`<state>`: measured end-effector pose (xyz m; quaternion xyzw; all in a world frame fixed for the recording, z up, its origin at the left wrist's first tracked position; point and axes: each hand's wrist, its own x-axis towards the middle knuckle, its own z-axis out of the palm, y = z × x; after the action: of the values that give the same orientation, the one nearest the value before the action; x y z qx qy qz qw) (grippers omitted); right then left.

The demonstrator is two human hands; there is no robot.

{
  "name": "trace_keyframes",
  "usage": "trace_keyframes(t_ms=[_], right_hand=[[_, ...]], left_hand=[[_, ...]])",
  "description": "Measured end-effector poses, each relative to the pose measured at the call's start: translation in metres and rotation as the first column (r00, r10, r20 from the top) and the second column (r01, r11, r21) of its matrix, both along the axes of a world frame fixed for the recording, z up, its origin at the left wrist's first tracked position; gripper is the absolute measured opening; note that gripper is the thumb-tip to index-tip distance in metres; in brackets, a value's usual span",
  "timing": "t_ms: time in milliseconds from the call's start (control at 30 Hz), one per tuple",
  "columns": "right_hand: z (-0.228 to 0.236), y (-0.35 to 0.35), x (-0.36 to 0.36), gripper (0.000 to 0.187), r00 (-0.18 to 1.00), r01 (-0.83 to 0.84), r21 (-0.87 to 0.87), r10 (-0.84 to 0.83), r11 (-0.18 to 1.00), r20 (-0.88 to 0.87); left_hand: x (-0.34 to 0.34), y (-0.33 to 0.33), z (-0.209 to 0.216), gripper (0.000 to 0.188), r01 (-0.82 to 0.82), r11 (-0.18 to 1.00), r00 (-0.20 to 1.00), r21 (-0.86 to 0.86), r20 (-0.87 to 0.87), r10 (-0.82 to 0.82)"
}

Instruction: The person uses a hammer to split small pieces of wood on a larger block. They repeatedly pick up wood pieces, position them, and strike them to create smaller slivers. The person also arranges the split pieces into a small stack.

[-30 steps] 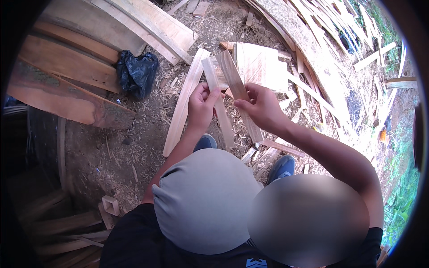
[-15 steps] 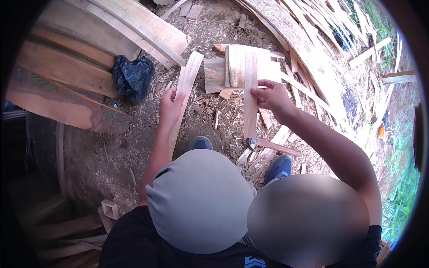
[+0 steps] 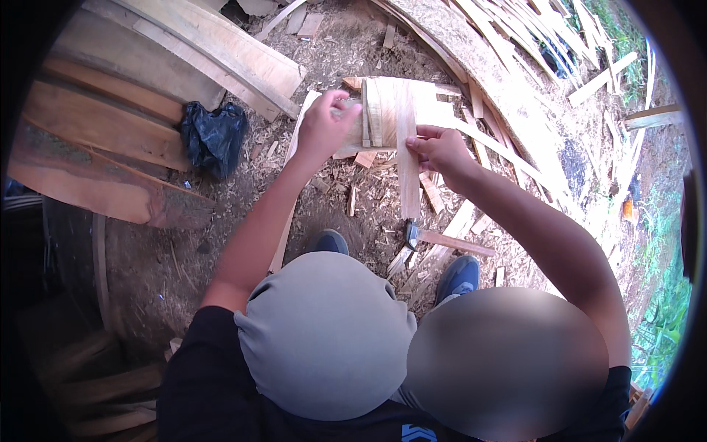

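One wooden strip [image 3: 406, 169] is pinched in our right hand [image 3: 445, 156], overlapping the pale boards [image 3: 383, 110] in view; our left hand [image 3: 324, 131] hovers empty, fingers loosely parted. We seem to be handling the strip singly — the next move calls for a steady pinch. We count one hammer [image 3: 453, 241], two shoes [image 3: 458, 278], one black bag [image 3: 213, 138].

No lettering can be read; a blue emblem [image 3: 418, 432] marks the black shirt [image 3: 195, 368].
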<state>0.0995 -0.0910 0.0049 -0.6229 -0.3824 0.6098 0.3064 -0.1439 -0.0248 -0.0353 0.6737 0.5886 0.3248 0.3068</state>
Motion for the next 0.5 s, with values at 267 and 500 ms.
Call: trace_keyframes(t_ms=[267, 500], right_hand=[[0.01, 0.004, -0.007, 0.043, 1.0, 0.019, -0.066, -0.02, 0.998, -0.02], [-0.009, 0.038, -0.015, 0.041, 1.0, -0.005, 0.047, 0.006, 0.999, -0.029]], left_hand=[[0.026, 0.034, -0.009, 0.067, -0.018, 0.983, 0.999, -0.185, 0.034, 0.025], [0.025, 0.027, 0.001, 0.048, -0.043, 0.936, 0.934, -0.348, 0.319, 0.161]])
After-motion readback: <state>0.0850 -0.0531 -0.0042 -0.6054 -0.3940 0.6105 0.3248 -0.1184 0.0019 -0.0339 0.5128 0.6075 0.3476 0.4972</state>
